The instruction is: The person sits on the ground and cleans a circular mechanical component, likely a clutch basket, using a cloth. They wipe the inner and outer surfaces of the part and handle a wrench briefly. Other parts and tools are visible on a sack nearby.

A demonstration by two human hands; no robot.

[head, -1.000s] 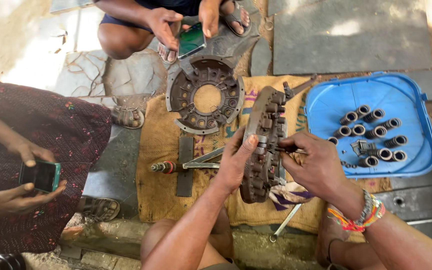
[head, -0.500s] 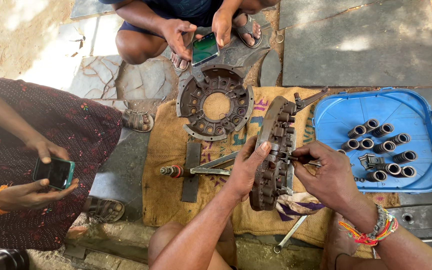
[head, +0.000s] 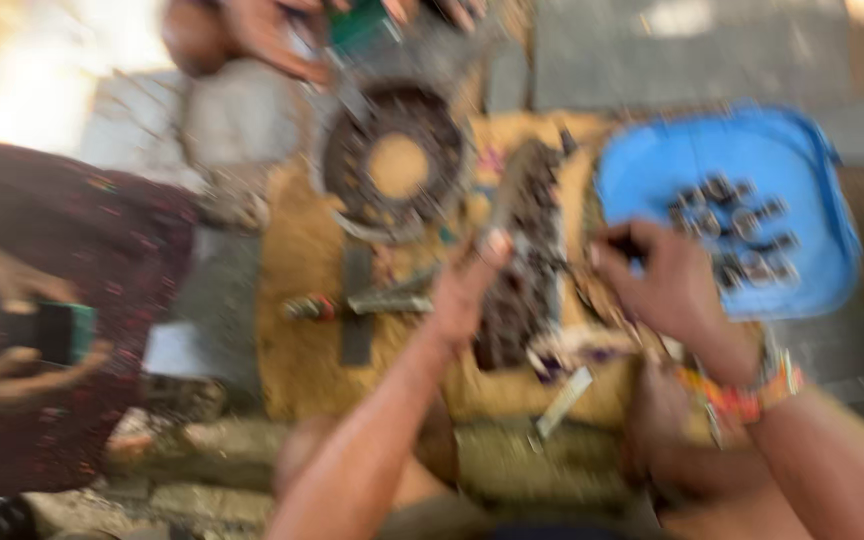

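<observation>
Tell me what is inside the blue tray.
The blue tray holds a cluster of small dark metal cylinders toward its right side. The picture is blurred, so their number is unclear, and the right hand covers the tray's lower left corner.

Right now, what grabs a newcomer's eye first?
The blue tray at right, holding small dark cylinders. At centre, the left hand steadies an upright dark metal part on tan sacking while the right hand works beside it. Everything is motion-blurred.

You look down on rough grey stone ground [head: 652,50], sunlit at upper left, with a tan cloth [head: 302,360] spread across it
</observation>
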